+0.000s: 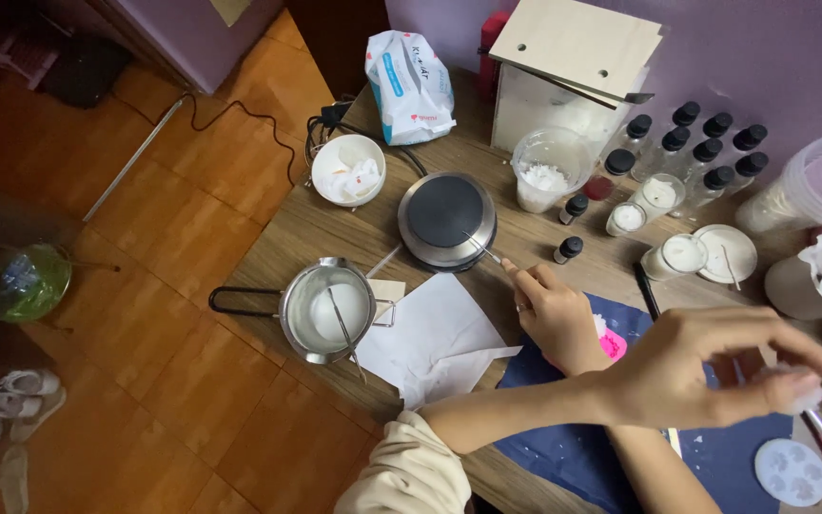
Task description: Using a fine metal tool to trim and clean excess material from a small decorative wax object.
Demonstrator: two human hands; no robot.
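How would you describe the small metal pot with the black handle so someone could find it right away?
Start at the round black hot plate in the middle of the wooden table, then look toward the table's edge by the floor. The metal pot sits there, holding white wax and a thin stick, the only container with a long black loop handle.

Small shiny steel pouring pot point(327, 309), black handle, matt white wax inside. Round hotplate point(447, 219): brushed metal rim, matt dark top. Bench point(311, 228): brown wood grain, dull. Crumpled white paper sheet point(435, 338). Matt navy mat point(563, 447). Clear plastic tub point(546, 169).
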